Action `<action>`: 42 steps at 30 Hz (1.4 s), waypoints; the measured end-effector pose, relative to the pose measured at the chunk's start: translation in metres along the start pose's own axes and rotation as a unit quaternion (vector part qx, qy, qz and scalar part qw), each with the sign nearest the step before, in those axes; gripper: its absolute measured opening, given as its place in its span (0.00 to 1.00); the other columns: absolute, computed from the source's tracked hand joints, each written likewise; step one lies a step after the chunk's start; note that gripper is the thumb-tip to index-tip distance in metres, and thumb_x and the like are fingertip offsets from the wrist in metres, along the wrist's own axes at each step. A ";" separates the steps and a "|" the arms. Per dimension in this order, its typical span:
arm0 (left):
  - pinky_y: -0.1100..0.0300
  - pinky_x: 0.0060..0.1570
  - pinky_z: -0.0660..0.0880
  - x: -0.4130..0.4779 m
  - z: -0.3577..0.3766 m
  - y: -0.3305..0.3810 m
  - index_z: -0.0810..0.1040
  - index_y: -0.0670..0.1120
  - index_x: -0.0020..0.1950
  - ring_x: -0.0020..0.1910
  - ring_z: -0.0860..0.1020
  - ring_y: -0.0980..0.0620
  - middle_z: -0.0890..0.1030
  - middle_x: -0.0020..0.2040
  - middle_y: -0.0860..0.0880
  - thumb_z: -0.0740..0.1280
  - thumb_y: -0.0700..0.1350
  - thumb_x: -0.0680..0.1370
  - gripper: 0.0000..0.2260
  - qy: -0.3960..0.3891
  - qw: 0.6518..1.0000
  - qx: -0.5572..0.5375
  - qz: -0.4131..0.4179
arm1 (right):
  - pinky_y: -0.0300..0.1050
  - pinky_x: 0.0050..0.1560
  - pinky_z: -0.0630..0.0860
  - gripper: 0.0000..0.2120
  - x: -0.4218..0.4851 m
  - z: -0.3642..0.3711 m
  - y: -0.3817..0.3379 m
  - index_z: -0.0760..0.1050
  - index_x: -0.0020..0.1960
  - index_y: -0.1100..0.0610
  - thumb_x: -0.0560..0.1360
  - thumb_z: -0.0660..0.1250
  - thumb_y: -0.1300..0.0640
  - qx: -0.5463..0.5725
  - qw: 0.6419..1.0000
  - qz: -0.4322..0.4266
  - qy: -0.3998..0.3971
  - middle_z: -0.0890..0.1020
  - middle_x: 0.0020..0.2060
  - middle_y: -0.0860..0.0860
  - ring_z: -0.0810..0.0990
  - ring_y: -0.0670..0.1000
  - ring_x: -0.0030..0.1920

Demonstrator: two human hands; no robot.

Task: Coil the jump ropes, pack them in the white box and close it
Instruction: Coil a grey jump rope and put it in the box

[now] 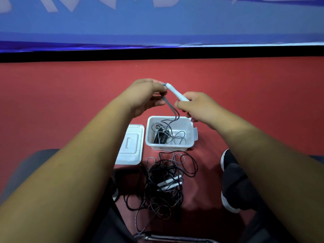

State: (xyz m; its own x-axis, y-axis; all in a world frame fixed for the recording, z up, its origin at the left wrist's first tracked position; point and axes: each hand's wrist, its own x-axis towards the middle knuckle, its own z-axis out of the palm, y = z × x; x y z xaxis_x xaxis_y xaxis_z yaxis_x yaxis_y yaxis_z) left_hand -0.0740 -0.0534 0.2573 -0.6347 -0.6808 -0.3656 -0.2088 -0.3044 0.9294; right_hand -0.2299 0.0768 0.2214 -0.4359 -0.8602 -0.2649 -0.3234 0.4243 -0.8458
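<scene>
Early to midway, at a guess. Loose on the red floor [70,102]: one tangle [163,186] of black and grey ropes, uncoiled, count impossible to tell, at least two pale handles [169,181] showing. One white box [192,137], open, holding one black-handled rope [162,136]. One lid [130,146], off, just beside it. Above the box, two hands close together: left hand [145,95] pinching loops of grey cord [172,109], right hand [194,107] gripping a white handle [177,92].

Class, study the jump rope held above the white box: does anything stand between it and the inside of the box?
Nothing visible does. The white box is open, its lid lies to its left, and the grey cord already hangs into it, over another rope inside.
</scene>
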 end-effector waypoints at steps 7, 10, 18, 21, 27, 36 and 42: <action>0.60 0.46 0.82 -0.004 -0.005 0.005 0.85 0.46 0.55 0.41 0.80 0.53 0.81 0.44 0.50 0.68 0.40 0.81 0.07 -0.048 0.996 -0.065 -0.026 | 0.48 0.39 0.77 0.10 0.001 0.000 -0.001 0.83 0.51 0.54 0.76 0.74 0.48 0.085 0.995 0.041 -0.031 0.80 0.35 0.45 0.77 0.47 0.34; 0.61 0.46 0.82 -0.004 -0.006 0.005 0.84 0.47 0.56 0.37 0.81 0.56 0.82 0.42 0.53 0.69 0.42 0.82 0.06 -0.056 0.997 -0.060 -0.017 | 0.48 0.40 0.77 0.08 -0.003 0.000 -0.006 0.83 0.51 0.52 0.77 0.73 0.48 0.112 0.991 0.059 -0.053 0.82 0.37 0.46 0.77 0.47 0.35; 0.58 0.47 0.83 0.000 -0.009 0.000 0.84 0.48 0.50 0.40 0.82 0.53 0.85 0.42 0.51 0.74 0.42 0.78 0.02 -0.010 0.999 -0.041 0.000 | 0.45 0.37 0.77 0.15 -0.006 -0.003 -0.008 0.85 0.59 0.55 0.76 0.74 0.47 0.143 0.984 0.083 -0.070 0.82 0.37 0.45 0.79 0.47 0.36; 0.59 0.41 0.82 0.000 -0.010 0.000 0.84 0.48 0.49 0.37 0.81 0.55 0.85 0.42 0.51 0.75 0.43 0.78 0.02 0.008 0.999 -0.031 -0.005 | 0.45 0.37 0.77 0.15 -0.006 -0.002 -0.008 0.85 0.58 0.54 0.76 0.75 0.47 0.147 0.982 0.085 -0.079 0.83 0.38 0.46 0.79 0.46 0.37; 0.55 0.40 0.84 -0.004 -0.005 0.004 0.77 0.43 0.55 0.38 0.85 0.51 0.85 0.41 0.47 0.75 0.35 0.77 0.11 0.020 0.996 -0.091 -0.006 | 0.43 0.33 0.74 0.18 -0.010 0.000 -0.010 0.84 0.57 0.54 0.76 0.74 0.42 0.124 0.984 0.068 -0.104 0.85 0.43 0.46 0.81 0.47 0.41; 0.50 0.43 0.85 -0.003 0.000 0.001 0.69 0.45 0.50 0.47 0.86 0.44 0.84 0.50 0.40 0.75 0.29 0.74 0.19 0.016 0.989 -0.142 -0.026 | 0.41 0.30 0.71 0.19 -0.011 0.011 -0.001 0.83 0.53 0.51 0.69 0.81 0.41 0.018 0.995 0.004 -0.098 0.80 0.40 0.47 0.74 0.47 0.38; 0.51 0.45 0.85 -0.003 0.001 0.001 0.67 0.48 0.48 0.46 0.87 0.45 0.86 0.48 0.42 0.77 0.31 0.73 0.21 0.024 0.991 -0.127 -0.021 | 0.43 0.26 0.71 0.11 -0.009 0.013 0.001 0.82 0.54 0.58 0.76 0.76 0.52 0.032 0.996 0.003 -0.089 0.84 0.36 0.50 0.76 0.48 0.33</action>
State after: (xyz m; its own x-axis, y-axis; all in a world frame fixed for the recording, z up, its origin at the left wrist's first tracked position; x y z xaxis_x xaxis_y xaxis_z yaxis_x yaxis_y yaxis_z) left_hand -0.0730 -0.0516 0.2596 -0.5919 -0.6929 -0.4117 -0.0365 -0.4872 0.8725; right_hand -0.2158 0.0815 0.2167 -0.2805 -0.8964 -0.3432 -0.2653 0.4160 -0.8698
